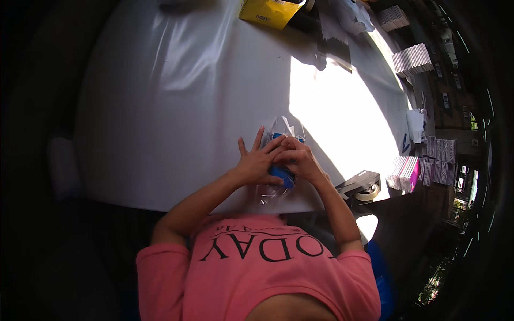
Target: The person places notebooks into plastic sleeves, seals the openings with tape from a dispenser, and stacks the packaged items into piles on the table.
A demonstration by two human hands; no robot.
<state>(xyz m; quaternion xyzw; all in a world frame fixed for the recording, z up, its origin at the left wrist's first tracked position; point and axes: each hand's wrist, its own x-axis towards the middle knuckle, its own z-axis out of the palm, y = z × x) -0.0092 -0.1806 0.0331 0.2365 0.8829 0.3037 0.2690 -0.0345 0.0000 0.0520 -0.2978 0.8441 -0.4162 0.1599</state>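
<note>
A clear plastic bag [284, 126] with a blue item [282, 174] inside lies on the white table close to my body. My left hand [258, 163] rests on the bag's left side, fingers spread and thumb stretched across the blue item. From the right, my right hand [301, 159] reaches over the bag with bent fingers drawn together in a pinch on the plastic, touching the left fingertips. Both hands cover the middle of the bag, so the kind of blue item is hidden.
On the white table [160, 134], a tape dispenser [357, 184] stands right of my right forearm. Beyond it is a pink-sided stack [405, 174]. A yellow box [270, 12] sits at the far edge, and white stacks [412, 60] stand far right.
</note>
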